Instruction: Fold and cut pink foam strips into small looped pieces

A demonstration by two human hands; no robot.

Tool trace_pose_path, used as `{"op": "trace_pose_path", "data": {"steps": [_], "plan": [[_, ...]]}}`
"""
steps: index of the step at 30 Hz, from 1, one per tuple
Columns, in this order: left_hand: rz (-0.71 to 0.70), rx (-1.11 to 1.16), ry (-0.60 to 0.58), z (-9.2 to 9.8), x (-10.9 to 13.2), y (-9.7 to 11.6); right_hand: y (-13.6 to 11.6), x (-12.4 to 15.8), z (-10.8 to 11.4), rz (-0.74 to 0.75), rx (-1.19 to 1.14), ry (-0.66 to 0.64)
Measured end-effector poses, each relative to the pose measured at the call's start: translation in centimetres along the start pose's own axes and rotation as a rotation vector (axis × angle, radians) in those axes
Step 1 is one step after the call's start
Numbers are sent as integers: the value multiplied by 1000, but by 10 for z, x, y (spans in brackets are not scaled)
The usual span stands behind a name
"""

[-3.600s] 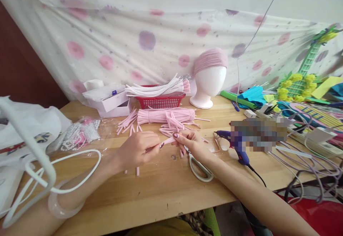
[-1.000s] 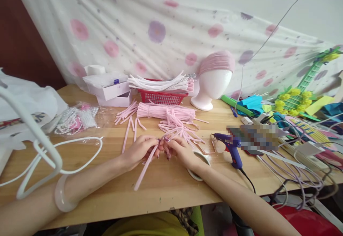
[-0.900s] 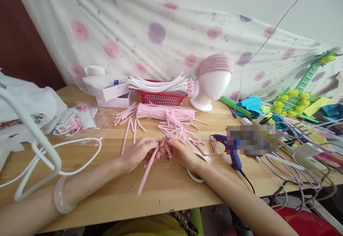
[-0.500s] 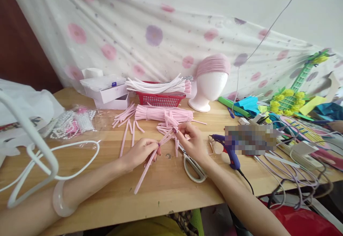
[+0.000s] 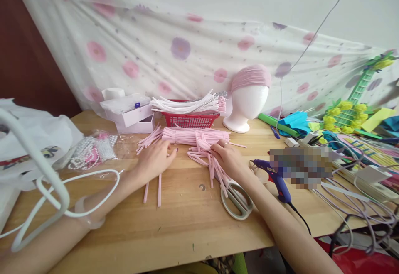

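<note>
My left hand reaches over the loose pink pipe cleaners on the left, thumb apart from the fingers; two straight pink pipe cleaners stick out beneath it. My right hand is at the pile of bent pink pipe cleaners, fingertips curled down on one; pink ends stick out below the palm. The fingertips are partly hidden. Behind both hands lies a thick tied bundle of pink pipe cleaners. A pair of scissors lies under the right wrist, blades covered.
A red basket holds white pipe cleaners. Right of it stands a white foam head with a pink wrap. A blue glue gun and tangled cables lie right. Bagged beads and a white lamp arm are left.
The crossed pink pipe cleaners between my hands have gone down to the pile at the right. My left hand has let go and moved left and away from me.
</note>
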State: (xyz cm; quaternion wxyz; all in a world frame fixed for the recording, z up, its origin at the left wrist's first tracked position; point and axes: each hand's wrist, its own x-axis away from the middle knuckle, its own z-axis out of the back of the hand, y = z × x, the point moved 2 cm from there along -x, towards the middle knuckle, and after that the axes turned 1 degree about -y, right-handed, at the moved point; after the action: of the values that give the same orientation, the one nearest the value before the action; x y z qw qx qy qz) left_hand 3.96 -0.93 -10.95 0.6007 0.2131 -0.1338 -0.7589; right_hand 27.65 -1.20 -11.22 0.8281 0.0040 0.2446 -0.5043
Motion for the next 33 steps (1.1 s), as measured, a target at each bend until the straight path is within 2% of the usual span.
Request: {"op": "trace_pose_path", "data": {"steps": [2,5,8,13,16,18,19,21,24,27,30,33], "plan": [[63,-163,91,1,-8,-17,8,-3,2,-26,112,-27],[96,-275,88,-6,-16,-33,10,-3,4,-56,144,17],[95,-279,47,-11,-19,-41,9,-1,6,-93,174,80],[55,-159,-14,-2,-19,-44,7,1,9,-57,117,183],[-11,-18,-43,4,-14,-35,0,4,10,-49,-91,223],[-73,127,-104,6,-6,-23,-10,7,8,-47,-269,188],[-111,211,-153,6,-1,-15,-16,9,6,-41,-344,148],[-191,538,-331,6,10,2,-30,13,2,-16,-458,41],[-214,735,-476,6,24,21,-46,21,-4,33,-620,-94],[-244,697,-527,6,32,26,-54,25,-10,14,-831,-128],[-323,468,-431,8,34,24,-49,24,-17,-98,-973,-71],[-386,292,-309,10,33,20,-39,22,-20,-176,-921,13]]}}
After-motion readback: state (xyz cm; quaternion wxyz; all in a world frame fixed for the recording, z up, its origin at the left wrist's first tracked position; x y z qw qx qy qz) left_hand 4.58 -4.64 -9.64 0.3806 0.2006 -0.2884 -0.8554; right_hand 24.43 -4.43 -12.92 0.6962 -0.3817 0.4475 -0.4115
